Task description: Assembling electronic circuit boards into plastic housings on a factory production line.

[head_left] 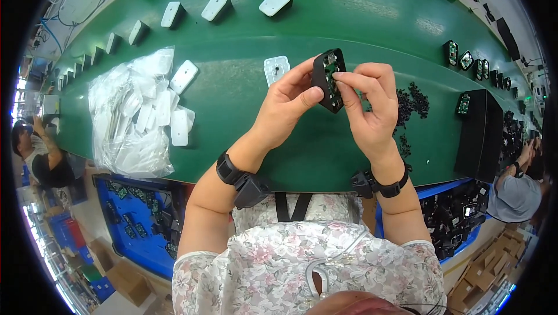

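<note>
White covers [131, 111] at L; our L hand [282, 106] grips the blk housing [325, 81] over the tabletop [302, 158], long axis fore-and-aft, open side facing R; our R hand [372, 100] pinches narrow at its board, can't tell on what; blk bits [412, 104] beyond.

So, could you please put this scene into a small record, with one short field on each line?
Left hand: left hand grips a black housing
Right hand: right hand has thumb and fingertip at the green circuit board inside it; any small part between them cannot be made out
Surface: green table
Left side: plastic bag of white covers
Right side: heap of small black parts, then a black box
Far left: row of black units with white tops
</note>
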A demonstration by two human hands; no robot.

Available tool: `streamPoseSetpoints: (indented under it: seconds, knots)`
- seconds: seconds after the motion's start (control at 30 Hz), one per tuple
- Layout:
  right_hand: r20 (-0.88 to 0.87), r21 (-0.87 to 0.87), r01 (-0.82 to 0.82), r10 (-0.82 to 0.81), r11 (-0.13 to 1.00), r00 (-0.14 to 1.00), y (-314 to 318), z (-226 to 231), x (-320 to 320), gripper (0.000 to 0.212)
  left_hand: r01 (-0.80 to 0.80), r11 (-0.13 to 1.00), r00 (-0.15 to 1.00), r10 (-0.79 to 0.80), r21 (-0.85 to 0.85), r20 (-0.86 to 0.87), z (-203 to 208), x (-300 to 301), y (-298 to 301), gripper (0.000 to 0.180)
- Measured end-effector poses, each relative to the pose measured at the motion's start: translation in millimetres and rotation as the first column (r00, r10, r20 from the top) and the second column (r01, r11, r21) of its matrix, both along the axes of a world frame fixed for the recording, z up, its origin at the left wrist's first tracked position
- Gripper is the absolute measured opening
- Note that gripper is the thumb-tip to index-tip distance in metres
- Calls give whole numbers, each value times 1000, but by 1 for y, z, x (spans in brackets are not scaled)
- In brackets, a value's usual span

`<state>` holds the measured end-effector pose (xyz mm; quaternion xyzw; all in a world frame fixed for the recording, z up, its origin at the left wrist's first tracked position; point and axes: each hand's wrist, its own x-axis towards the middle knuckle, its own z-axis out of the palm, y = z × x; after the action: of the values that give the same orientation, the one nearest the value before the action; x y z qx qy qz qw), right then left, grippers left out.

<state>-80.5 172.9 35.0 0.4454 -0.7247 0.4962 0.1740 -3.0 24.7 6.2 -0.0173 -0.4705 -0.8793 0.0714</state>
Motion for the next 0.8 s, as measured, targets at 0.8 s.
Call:
streamPoseSetpoints:
  seconds: [0.8]
  knots:
    - [29, -120, -50, 54, 992, 998, 6, -1, 6, 21, -140, 928, 974, 67, -345, -216, 3, -2, 0, 61]
